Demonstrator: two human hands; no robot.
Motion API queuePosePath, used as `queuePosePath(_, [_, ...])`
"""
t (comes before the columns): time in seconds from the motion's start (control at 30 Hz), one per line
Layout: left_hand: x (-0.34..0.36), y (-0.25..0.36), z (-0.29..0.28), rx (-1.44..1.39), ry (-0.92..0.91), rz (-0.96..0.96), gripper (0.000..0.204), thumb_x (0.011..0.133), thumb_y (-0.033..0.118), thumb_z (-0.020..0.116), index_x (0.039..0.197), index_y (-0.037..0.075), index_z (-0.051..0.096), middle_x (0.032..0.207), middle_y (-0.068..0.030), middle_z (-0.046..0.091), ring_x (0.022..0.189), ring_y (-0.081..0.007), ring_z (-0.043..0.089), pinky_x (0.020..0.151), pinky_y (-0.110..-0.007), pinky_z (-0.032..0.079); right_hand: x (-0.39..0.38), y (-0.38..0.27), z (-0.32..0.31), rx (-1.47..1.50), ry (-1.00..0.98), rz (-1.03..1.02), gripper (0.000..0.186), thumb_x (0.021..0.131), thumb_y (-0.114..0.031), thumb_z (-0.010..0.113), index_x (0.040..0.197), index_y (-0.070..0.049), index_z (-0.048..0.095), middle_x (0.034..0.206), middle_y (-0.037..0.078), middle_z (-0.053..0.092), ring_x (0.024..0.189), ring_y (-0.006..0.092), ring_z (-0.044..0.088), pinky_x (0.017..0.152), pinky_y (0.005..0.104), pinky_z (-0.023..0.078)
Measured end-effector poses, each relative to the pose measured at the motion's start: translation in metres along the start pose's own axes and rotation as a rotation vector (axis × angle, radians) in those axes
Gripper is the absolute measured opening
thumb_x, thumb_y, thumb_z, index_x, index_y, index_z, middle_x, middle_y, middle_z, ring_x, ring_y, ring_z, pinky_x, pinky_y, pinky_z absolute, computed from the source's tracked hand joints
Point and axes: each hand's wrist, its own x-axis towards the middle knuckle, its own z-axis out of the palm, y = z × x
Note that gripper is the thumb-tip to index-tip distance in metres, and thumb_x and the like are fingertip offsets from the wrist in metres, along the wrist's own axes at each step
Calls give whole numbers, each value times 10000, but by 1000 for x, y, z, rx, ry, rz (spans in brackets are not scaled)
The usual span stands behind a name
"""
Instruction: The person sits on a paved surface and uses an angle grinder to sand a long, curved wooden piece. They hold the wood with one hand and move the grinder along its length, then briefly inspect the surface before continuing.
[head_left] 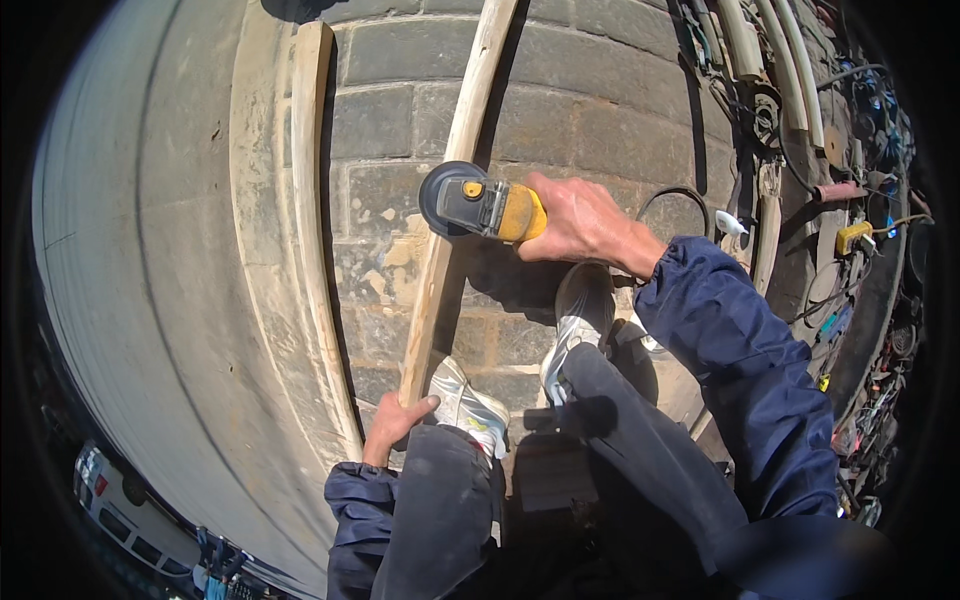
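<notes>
My right hand [585, 218] is wrapped round the body of a yellow and grey angle grinder [510, 210]. Its round dark disc [440, 200] lies over the middle of a long pale wooden pole [470, 110], either touching it or just above it. At the near end of that pole, my left hand [393, 420] grips the wood, thumb on top and the other fingers partly hidden. The pole slants from beside my left shoe [468, 405] up to the far edge of the view.
A second wooden pole [308, 170] lies to the left along the stone kerb [262, 200]. On the right are more poles [790, 60], cables, a yellow plug or socket [853, 238] and many small loose tools and parts. Grey paving [375, 120] surrounds my feet; a white vehicle [125, 525] stands lower left.
</notes>
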Motion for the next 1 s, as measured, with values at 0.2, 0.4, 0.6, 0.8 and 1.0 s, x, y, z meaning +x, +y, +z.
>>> queuePosePath(0.2, [12,6,-1,33,28,27,440,959,386,961,957,-17,784,805,-32,740,725,-127,657,668,-360,533,54,50,-93,145,349,346,705,804,-491,878,1256,35,752,1012,200,829,896,327,822,825,443,663])
queuePosePath(0.4, [8,-1,-2,30,29,-5,434,963,379,958,960,-16,778,786,-28,733,716,-127,660,660,-349,531,-2,10,-26,182,192,224,688,798,-406,888,1297,36,720,1051,277,823,983,434,824,892,502,644])
queuePosePath(0.6, [12,-5,-3,21,33,38,442,960,396,956,927,-2,765,749,-28,719,673,-124,656,624,-342,520,-54,-32,64,-10,-13,-126,590,757,-374,889,1142,23,682,994,284,798,934,533,779,852,592,627])
queuePosePath(0.8, [10,3,-5,50,51,45,451,948,406,936,894,-12,777,724,-46,724,641,-145,669,609,-346,524,-15,-11,3,84,143,143,642,808,-379,873,1252,50,698,1059,309,825,952,501,817,863,545,647])
queuePosePath(1.0, [6,-1,4,-42,57,87,438,931,297,961,1174,-36,812,967,-66,805,862,-145,727,796,-355,603,-7,12,-32,108,280,230,640,810,-375,876,1277,26,702,1047,292,830,961,485,824,879,531,649])
